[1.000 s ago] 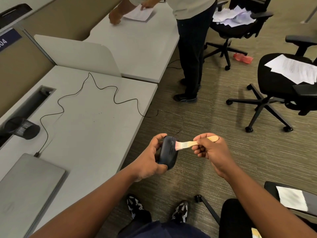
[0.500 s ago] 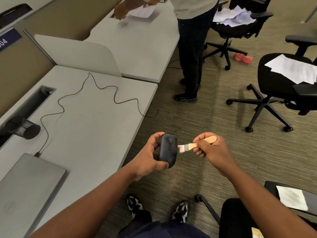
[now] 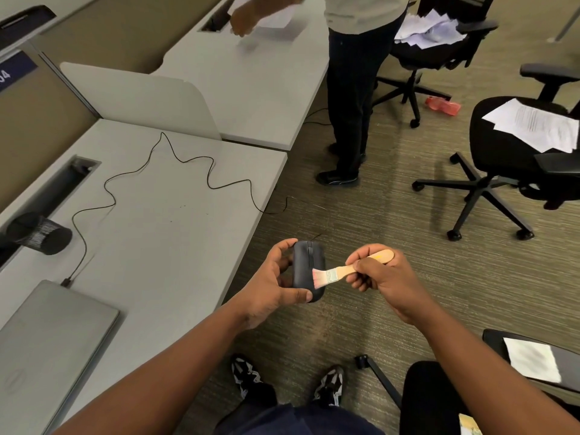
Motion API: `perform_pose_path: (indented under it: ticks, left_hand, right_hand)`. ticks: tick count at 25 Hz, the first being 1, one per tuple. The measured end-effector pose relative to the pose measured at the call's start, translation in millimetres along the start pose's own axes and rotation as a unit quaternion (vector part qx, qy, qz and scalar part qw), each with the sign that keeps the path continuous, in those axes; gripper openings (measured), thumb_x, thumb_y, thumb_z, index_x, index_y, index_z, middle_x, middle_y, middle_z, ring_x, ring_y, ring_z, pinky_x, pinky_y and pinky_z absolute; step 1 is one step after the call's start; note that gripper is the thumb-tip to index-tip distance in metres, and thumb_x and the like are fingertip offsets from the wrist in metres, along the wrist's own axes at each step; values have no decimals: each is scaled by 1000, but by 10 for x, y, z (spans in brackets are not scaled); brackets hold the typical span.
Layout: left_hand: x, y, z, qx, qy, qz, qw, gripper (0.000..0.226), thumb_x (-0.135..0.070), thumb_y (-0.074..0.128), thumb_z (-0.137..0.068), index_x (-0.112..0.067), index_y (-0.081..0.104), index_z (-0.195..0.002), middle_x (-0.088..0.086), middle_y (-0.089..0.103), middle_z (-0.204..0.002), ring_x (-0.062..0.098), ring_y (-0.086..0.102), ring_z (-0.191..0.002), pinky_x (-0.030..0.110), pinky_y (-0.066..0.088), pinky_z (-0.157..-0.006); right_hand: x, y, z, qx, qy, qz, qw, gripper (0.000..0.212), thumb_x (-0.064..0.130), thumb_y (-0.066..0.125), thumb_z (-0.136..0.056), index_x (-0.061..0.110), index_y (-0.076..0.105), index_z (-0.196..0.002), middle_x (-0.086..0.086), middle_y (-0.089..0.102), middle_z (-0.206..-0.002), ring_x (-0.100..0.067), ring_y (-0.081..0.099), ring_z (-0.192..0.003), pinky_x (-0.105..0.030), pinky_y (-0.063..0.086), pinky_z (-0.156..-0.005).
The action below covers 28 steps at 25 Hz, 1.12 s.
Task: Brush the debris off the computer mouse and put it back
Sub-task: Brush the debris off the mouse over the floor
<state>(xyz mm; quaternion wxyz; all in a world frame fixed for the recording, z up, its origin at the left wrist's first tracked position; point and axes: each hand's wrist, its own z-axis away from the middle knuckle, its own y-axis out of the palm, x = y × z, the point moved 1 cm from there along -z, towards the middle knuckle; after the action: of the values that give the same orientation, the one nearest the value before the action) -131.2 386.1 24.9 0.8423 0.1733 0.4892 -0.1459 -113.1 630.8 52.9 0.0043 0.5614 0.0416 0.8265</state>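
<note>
A black wired computer mouse [image 3: 306,265] is held in the air beyond the desk's front edge, top side facing me. My left hand [image 3: 270,285] grips it, fingers at its far end and thumb at its near end. My right hand [image 3: 381,277] holds a small wooden-handled brush [image 3: 340,273]. The brush's pinkish bristles lie on the right side of the mouse. The mouse's thin black cable [image 3: 188,161] snakes across the grey desk [image 3: 163,240] towards a closed laptop [image 3: 47,334].
A black mesh cup [image 3: 39,233] lies by the desk's cable slot. Another person [image 3: 354,89] stands at the far desk handling papers. Office chairs with papers [image 3: 530,127] stand on the carpet to the right; another chair [image 3: 439,397] sits close at bottom right.
The mouse has turned in my left hand so its top faces me. The brush bristles now lie lower on its right side. The other person's hand has moved over the far desk.
</note>
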Motion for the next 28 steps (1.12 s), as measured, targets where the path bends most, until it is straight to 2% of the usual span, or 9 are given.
perform_pose_path:
  ticks: [5, 7, 10, 13, 17, 20, 23, 28]
  left_hand:
    - [42, -58, -4, -4, -1, 8, 1000, 103, 10, 83, -77, -41, 34, -151, -1, 49, -153, 28, 65, -127, 42, 61, -93]
    - [39, -57, -22, -5, 0, 12, 1000, 101, 12, 83, -78, -42, 35, -150, -2, 50, -152, 27, 67, -124, 43, 62, -92]
    - [27, -48, -43, -7, -4, 23, 1000, 102, 12, 83, -78, -41, 35, -151, 0, 49, -152, 21, 70, -120, 42, 62, -91]
    - [26, -56, -37, -5, -3, 30, 1000, 103, 9, 85, -76, -41, 35, -151, 2, 48, -152, 23, 70, -119, 42, 62, -90]
    - [48, -75, -19, -5, -5, 37, 999, 106, 1, 90, -70, -41, 35, -150, 0, 49, -152, 30, 68, -122, 41, 61, -90]
    - [47, -57, -11, -3, 1, 25, 1000, 104, 3, 89, -72, -40, 36, -150, 1, 51, -152, 30, 70, -118, 41, 62, -88]
    - [34, -23, -22, -4, 10, 14, 1000, 104, 5, 88, -74, -37, 35, -151, 1, 51, -152, 31, 69, -123, 42, 62, -90]
    - [71, -25, -10, -10, 13, 13, 1000, 105, -1, 93, -70, -41, 38, -149, 1, 49, -153, 34, 65, -126, 43, 62, -90]
  right_hand:
    - [-13, -55, -9, -42, -10, 47, 998, 20, -2, 57, -96, 5, 74, -89, -14, 75, -75, -21, 64, -67, -30, 52, -61]
    - [0, -28, 17, -44, -24, -3, 999, 19, -3, 56, -98, 4, 73, -93, -16, 75, -78, -22, 66, -68, -30, 54, -63]
    - [19, 35, 48, 3, -15, -59, 998, 20, -5, 53, -100, 2, 71, -95, -19, 74, -80, -21, 67, -67, -27, 55, -61]
    - [16, 32, 35, 2, 6, -31, 999, 21, -5, 54, -99, 3, 73, -91, -19, 73, -76, -23, 65, -66, -27, 54, -59]
    - [55, -26, 39, -65, -20, 2, 998, 21, -3, 55, -98, 5, 73, -89, -16, 73, -74, -21, 64, -65, -27, 52, -58]
    - [134, 48, 66, -31, -38, -50, 998, 17, -1, 55, -100, 2, 71, -98, -19, 75, -82, -21, 68, -68, -27, 56, -61]
    - [147, 174, 68, 6, -8, -29, 1000, 15, 0, 57, -100, 2, 72, -99, -19, 76, -84, -22, 68, -70, -28, 56, -63]
    - [151, 103, 29, -41, 8, 18, 999, 17, -2, 57, -96, 3, 73, -92, -16, 75, -77, -22, 64, -66, -27, 53, -58]
